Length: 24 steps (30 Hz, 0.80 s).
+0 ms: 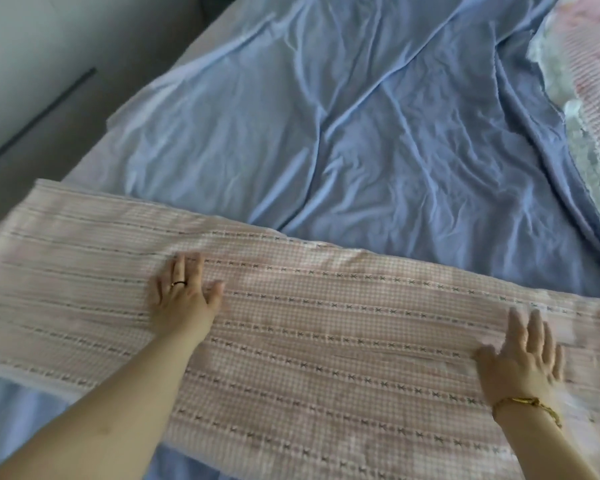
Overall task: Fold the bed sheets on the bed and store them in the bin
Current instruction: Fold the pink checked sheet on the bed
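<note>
Both hands, left hand [184, 296] and right hand [523, 358], lie flat with spread fingers on the pink checked sheet [326, 323], folded into a long band across the rumpled blue sheet [326, 133] covering the bed, beside a grey wall [32, 64].

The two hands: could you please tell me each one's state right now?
Left hand: open, flat on the pink checked sheet.
Right hand: open, spread flat on the same sheet.

Matt checked cloth sheet [326, 323]; wrinkled blue sheet [326, 116]
</note>
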Each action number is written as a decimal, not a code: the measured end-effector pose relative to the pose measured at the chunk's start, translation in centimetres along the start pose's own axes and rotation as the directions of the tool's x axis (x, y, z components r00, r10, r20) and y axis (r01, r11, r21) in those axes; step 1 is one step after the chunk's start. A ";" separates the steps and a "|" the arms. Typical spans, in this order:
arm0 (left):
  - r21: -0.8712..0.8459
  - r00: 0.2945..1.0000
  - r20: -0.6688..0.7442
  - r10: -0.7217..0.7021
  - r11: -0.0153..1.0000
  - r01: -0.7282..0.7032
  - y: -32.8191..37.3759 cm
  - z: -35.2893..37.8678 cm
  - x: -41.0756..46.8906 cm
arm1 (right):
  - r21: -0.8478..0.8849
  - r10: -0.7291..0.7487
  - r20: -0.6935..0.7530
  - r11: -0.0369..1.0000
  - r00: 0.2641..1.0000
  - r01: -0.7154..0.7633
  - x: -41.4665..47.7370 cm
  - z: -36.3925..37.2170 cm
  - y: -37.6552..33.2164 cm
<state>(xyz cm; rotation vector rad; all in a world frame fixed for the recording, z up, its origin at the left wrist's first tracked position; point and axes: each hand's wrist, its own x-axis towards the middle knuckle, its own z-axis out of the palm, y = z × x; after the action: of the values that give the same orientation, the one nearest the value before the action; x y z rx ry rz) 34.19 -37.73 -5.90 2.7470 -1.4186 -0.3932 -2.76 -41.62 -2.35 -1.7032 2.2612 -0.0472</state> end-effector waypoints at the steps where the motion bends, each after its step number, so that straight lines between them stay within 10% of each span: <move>1: -0.012 1.000 -0.007 -0.027 1.000 0.027 -2.2 -0.4 1.0 | 0.007 -0.072 -0.004 0.997 0.997 0.072 -1.2 1.2 -3.1; 5: -0.050 0.995 -0.008 -0.102 0.994 0.101 -11.8 -3.1 5.0 | 0.007 -0.447 -0.052 0.894 0.893 0.448 -6.1 7.0 -17.8; 10: -0.131 0.954 0.111 -0.277 0.948 0.291 -23.9 -7.8 9.9 | 0.050 -0.645 0.264 0.752 0.717 0.657 -13.8 12.8 -34.6; 15: -0.330 0.895 0.342 -0.288 0.855 0.401 -27.8 -10.1 12.8 | -0.053 -0.509 0.488 0.793 0.709 0.606 -15.2 16.3 -37.8; 24: -0.459 0.917 0.356 -0.179 0.821 0.339 -28.8 -10.4 13.1 | -0.137 -0.449 0.532 0.791 0.718 0.596 -15.4 16.0 -38.6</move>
<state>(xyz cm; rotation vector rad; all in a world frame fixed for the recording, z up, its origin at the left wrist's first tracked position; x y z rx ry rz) 66.92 -32.39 -2.52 2.4877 -0.7892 -1.0675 41.23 -35.93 -6.00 -2.1804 1.4144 0.5606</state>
